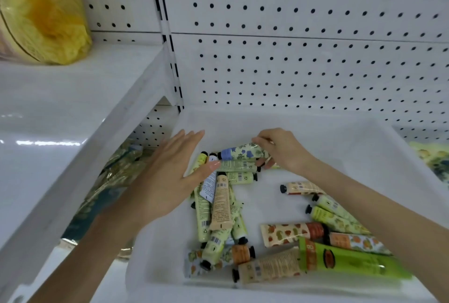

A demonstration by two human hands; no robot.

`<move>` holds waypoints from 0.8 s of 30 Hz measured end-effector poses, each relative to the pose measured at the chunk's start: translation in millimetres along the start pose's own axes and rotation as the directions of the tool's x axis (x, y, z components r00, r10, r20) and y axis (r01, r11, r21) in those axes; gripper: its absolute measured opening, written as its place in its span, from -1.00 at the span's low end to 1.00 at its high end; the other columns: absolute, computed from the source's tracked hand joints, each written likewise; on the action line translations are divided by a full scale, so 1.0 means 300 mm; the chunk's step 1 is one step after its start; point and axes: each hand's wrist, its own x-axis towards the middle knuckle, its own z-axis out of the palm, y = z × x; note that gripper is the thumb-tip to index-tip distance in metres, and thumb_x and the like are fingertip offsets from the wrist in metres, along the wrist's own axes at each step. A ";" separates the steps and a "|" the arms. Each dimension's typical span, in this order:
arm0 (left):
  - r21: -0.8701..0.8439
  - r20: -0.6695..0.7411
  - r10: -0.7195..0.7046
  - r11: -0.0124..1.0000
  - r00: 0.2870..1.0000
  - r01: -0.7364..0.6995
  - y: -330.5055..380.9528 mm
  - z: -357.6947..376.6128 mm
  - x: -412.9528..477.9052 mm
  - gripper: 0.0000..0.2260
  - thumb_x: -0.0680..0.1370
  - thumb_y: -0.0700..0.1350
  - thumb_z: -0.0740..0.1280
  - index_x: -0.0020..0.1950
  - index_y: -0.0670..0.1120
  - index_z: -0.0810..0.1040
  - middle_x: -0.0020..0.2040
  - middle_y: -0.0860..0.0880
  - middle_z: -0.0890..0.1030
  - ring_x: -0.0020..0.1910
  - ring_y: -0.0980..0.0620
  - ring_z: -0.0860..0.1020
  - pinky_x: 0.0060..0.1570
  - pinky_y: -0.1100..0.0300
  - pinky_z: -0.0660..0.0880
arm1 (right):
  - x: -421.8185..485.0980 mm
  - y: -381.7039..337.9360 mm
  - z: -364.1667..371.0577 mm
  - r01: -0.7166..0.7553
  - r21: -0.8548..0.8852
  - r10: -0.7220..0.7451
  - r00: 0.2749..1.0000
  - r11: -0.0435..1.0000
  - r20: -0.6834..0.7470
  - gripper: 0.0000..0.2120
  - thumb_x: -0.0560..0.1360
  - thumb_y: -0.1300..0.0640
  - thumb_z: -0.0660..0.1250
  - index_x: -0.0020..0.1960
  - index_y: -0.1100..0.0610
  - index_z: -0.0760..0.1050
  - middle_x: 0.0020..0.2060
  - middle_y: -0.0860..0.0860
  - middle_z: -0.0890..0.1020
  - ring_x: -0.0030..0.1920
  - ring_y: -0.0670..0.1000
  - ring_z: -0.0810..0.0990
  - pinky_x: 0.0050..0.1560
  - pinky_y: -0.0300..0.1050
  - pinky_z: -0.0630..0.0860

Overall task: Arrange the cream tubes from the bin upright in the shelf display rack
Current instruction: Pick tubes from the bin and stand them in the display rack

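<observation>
Bin [340, 137], white translucent plastic, shallow and rectangular, fills the lower centre and right of the frame, set against a white perforated metal back panel [315, 47].

Contents: small cream tubes, all lying flat.
- Left cluster [206, 217]: pale green printed tubes with black caps, crossed over one another, with a peach-coloured tube [221, 203] lying on top.
- Right cluster: a cream tube with orange fruit print [286, 232], a large bright green tube [352, 261] at lower right, and further pale green and orange-patterned tubes, partly hidden by the right forearm.
- Upper centre: a white tube with blue floral print and dark cap [240, 153], roughly level, cap pointing towards the left of the frame.

Hands:
- Right hand [284, 152], upper centre of the bin, pinches the flat end of the blue floral tube between curled fingers and thumb.
- Left hand [170, 176], centre left, released, fingers straight and spread over the bin's left wall. Its thumb tip lies over a pale green tube; contact cannot be told.

Surroundings: a white metal shelf [60, 113] runs across the left of the frame, with a crumpled yellow plastic bag [43, 16] on it at upper left. Gold-and-teal foil packets [109, 181] sit beneath that shelf at centre left.
</observation>
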 end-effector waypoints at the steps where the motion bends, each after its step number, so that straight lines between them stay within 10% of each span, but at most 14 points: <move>1: -0.023 0.003 0.000 1.000 1.000 0.000 0.018 -0.006 0.000 -0.29 0.42 0.45 -0.09 0.52 0.21 -0.01 0.44 0.31 0.04 0.33 0.44 -0.14 0.36 0.32 -0.17 | -0.005 -0.015 -0.017 0.006 0.047 -0.006 1.000 0.999 -0.011 -0.67 0.62 0.14 0.16 -0.29 0.24 0.33 -0.33 0.10 0.37 -0.38 0.05 0.68 -0.50 -0.19 0.51; 5: -0.066 -0.079 0.028 0.997 0.996 -0.034 0.069 -0.001 0.006 -0.30 0.41 0.31 0.02 0.53 0.14 0.08 0.37 0.26 0.19 0.07 0.57 -0.10 0.37 0.29 -0.20 | -0.045 -0.083 -0.088 0.124 0.208 -0.130 0.991 0.970 0.018 -0.65 0.60 0.12 0.20 -0.11 0.44 0.42 -0.29 0.29 0.31 -0.36 0.12 0.68 -0.46 -0.14 0.52; 8: -0.097 -0.143 0.061 0.992 0.988 -0.076 0.067 0.010 0.011 -0.31 0.40 0.34 0.02 0.49 0.11 0.20 0.38 0.15 0.38 0.24 0.46 0.10 0.43 0.24 -0.03 | -0.079 -0.124 -0.116 0.190 0.369 -0.203 0.979 0.910 -0.005 -0.69 0.55 0.14 0.26 -0.05 0.45 0.49 -0.24 0.41 0.43 -0.41 0.12 0.65 -0.41 -0.13 0.55; 12: -0.194 -0.062 0.125 0.972 0.990 -0.135 0.034 0.017 0.000 -0.57 0.49 0.35 0.12 0.24 0.17 0.45 0.02 0.08 0.65 -0.20 0.26 0.57 -0.10 0.21 0.52 | -0.122 -0.176 -0.091 0.181 0.505 -0.222 0.975 0.844 0.021 -0.77 0.54 0.19 0.26 -0.04 0.37 0.56 -0.29 0.17 0.67 -0.42 0.06 0.65 -0.36 -0.15 0.61; 19: -0.474 -0.101 0.116 0.868 0.988 -0.150 0.019 0.015 0.010 -0.84 0.48 0.05 0.26 -0.09 0.00 0.52 -0.23 -0.01 0.66 -0.23 0.14 0.62 -0.15 0.26 0.53 | -0.115 -0.189 -0.070 0.134 0.697 -0.196 0.980 0.704 0.010 -0.74 0.57 0.13 0.21 0.04 0.32 0.54 -0.12 0.25 0.65 -0.24 0.07 0.69 -0.22 -0.19 0.61; 24: -0.512 -0.091 0.103 0.848 0.990 -0.136 0.011 0.016 0.015 -0.81 0.51 0.08 0.24 -0.05 -0.01 0.50 -0.21 0.02 0.66 -0.38 0.06 0.56 -0.21 0.14 0.50 | -0.071 -0.102 -0.061 0.057 0.428 -0.076 0.997 0.902 0.026 -0.75 0.59 0.12 0.23 -0.01 0.27 0.59 -0.16 0.17 0.67 -0.26 0.03 0.66 -0.17 -0.16 0.63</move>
